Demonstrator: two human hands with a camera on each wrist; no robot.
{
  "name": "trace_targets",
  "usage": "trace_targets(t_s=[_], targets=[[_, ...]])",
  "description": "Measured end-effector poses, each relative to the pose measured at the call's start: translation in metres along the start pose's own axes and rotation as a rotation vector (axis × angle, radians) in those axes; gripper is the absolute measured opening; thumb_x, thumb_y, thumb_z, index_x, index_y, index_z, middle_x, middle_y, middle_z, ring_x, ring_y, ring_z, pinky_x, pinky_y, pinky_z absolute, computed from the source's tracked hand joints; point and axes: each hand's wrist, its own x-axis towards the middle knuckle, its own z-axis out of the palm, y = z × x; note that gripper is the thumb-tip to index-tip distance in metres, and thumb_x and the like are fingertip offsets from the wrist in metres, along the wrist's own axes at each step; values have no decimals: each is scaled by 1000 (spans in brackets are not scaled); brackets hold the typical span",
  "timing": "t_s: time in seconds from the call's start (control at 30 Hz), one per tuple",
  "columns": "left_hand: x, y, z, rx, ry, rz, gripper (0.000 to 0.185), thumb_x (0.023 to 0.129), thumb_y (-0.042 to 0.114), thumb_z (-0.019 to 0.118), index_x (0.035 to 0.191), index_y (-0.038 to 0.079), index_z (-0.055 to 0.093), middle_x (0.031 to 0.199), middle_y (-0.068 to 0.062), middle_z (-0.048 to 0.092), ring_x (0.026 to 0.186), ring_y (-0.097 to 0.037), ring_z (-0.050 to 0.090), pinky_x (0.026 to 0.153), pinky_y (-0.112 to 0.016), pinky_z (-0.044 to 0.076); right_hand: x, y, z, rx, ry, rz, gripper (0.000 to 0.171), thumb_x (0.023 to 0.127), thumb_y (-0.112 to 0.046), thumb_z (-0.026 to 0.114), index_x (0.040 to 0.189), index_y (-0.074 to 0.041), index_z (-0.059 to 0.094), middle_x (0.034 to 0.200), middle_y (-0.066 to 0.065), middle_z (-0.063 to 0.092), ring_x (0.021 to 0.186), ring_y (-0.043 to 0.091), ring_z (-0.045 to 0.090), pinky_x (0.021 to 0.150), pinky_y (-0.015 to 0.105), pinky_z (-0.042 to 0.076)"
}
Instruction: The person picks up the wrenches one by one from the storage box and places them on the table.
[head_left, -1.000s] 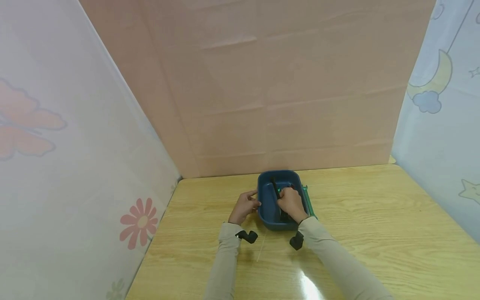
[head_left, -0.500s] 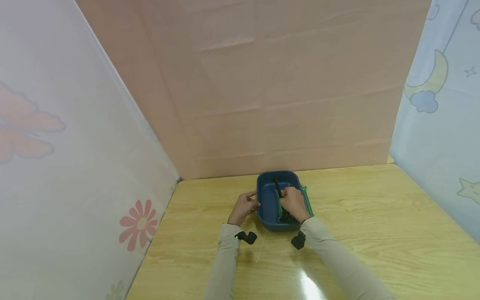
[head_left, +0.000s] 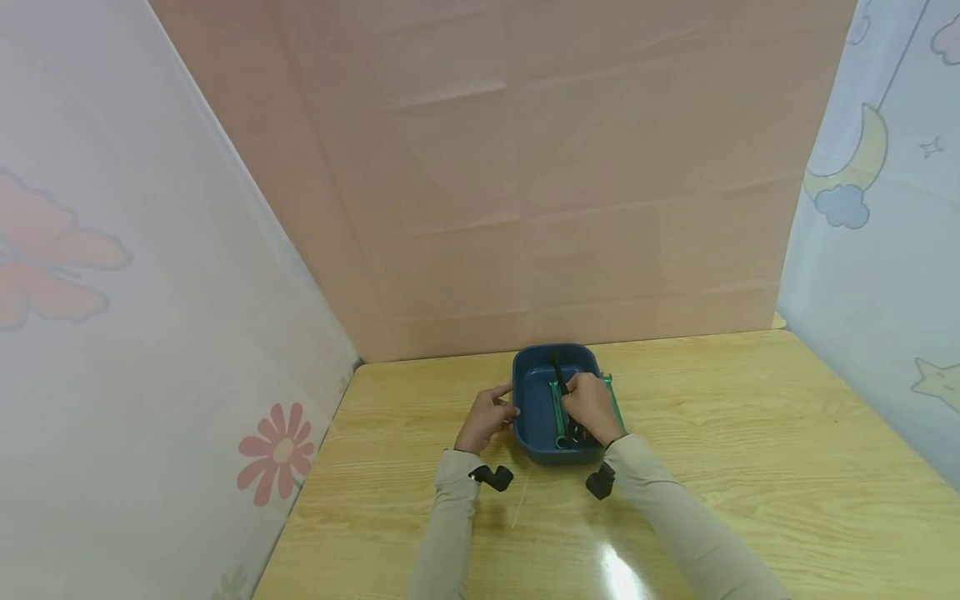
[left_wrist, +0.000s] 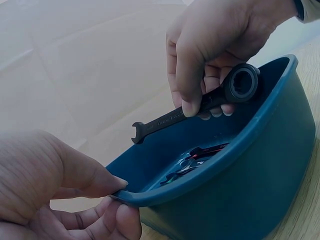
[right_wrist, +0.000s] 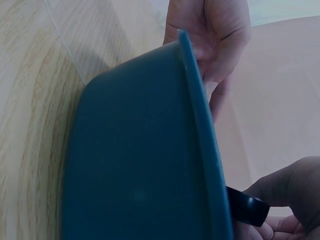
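Observation:
My left hand (head_left: 486,418) pinches the rim of a deep blue plastic basin (left_wrist: 235,200) between thumb and fingers, at its left side. In my right hand (head_left: 592,407) is a black combination wrench (left_wrist: 167,120), gripped around the shaft over the basin. Its ring end points toward the near side and its open jaw toward the far side. A green wrench (head_left: 558,417) lies inside on the basin floor. The left wrist view also shows a tool with red on it (left_wrist: 212,150) at the bottom, partly hidden by the rim.
Another green wrench (head_left: 615,404) is along the right outer side of the basin, partly covered by my right hand. The wooden table (head_left: 750,417) meets a pink-brown backdrop behind and patterned side panels. A thin pale strip (head_left: 519,507) lies in front of the basin.
My right hand and the black wrench have shifted slightly to the right, so the green wrench inside the basin shows more fully. The left hand stays at the rim.

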Motion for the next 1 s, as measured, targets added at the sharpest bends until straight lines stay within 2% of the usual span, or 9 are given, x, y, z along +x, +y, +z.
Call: trace_targets(t_s=[0.13,0.27,0.33,0.43,0.6,0.73,0.83,0.93,1.0], targets=[[-1,0,0,1,1,-7,61,88,-9,58,147,-4,44,78,-9,59,61,-12,55,62,-35,48,1,1,-2,2,-6,3,18,71,8,56,64,-8,50,62,0,38,56,18,33,55,32,29],[-1,1,0,-1,3,-13,61,88,-9,58,147,-4,44,79,-10,59,62,-12,55,63,-36,48,2,4,-4,0,-8,23,6,74,5,61,76,2,65,72,10,62,63,21,54,62,39,48],[-1,0,0,-2,4,-12,61,88,-9,58,148,-4,44,79,-10,60,62,-12,56,62,-35,49,3,5,-4,1,-5,28,14,75,4,62,87,6,70,84,16,70,69,25,63,70,45,54],[-1,0,1,-2,4,-9,61,88,-9,58,148,-4,44,78,-9,59,61,-12,55,62,-35,49,2,5,-6,4,-9,21,20,76,3,61,92,9,70,87,20,71,70,27,65,74,49,55],[-1,2,2,2,8,-11,61,88,-9,58,147,-4,44,78,-9,60,62,-12,56,61,-34,49,2,5,-10,0,19,-2,17,76,3,63,90,9,70,81,18,71,67,27,65,72,51,54],[0,2,1,1,11,-17,61,88,-9,58,147,-3,45,80,-13,61,63,-12,57,60,-31,48,2,5,-12,-16,46,-23,15,76,1,65,88,10,70,77,18,71,71,33,67,86,60,50],[1,1,1,-4,9,-16,61,87,-10,57,147,-4,45,79,-15,62,61,-12,56,58,-29,48,2,5,-13,-16,57,-26,14,75,0,67,86,10,69,76,18,70,74,36,68,86,59,49],[1,1,0,-7,5,-9,62,87,-11,57,147,-6,44,76,-15,62,59,-12,55,56,-28,48,2,6,-14,-19,56,-18,14,75,0,68,85,10,69,79,20,70,76,37,67,73,53,54],[1,1,0,-5,4,-8,62,87,-11,57,147,-7,43,75,-14,62,59,-13,55,56,-29,48,2,6,-14,-22,53,-12,14,75,0,67,85,9,69,81,20,70,76,37,67,71,51,54]])
